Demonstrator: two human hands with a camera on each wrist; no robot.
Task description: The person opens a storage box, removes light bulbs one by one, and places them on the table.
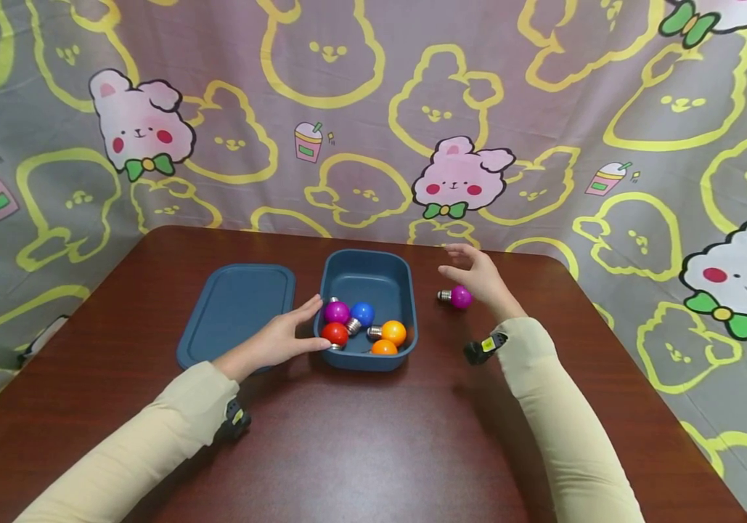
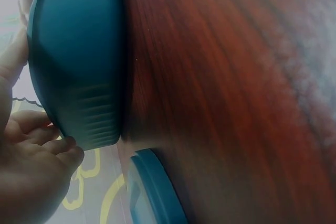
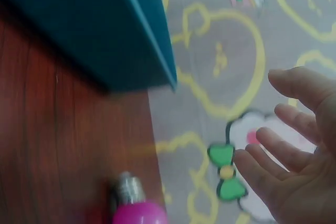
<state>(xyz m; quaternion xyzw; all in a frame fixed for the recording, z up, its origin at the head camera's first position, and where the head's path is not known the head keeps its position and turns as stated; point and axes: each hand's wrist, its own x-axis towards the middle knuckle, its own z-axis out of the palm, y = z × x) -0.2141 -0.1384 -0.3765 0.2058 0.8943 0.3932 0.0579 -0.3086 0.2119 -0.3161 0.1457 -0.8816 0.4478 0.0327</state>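
Observation:
A dark blue rectangular bin (image 1: 373, 361) stands on the table with several colored light bulbs inside. Among them are a magenta bulb (image 1: 337, 312), a blue bulb (image 1: 363, 314), a red bulb (image 1: 335, 335) and a yellow-orange bulb (image 1: 394, 333). My left hand (image 1: 282, 337) rests against the bin's left side, thumb and fingers spread along the rim; its fingertips also show at the wall in the left wrist view. Right of the bin, another magenta bulb (image 1: 461, 297) lies on the tabletop. Above it hovers my right hand (image 1: 483, 282), fingers loosely extended and holding nothing.
A flat dark blue lid (image 1: 239, 312) lies left of the bin, partly behind the left forearm. The brown wooden table (image 1: 373, 450) ends at a patterned curtain (image 1: 360, 123) at the back. Small black devices sit on both wrists.

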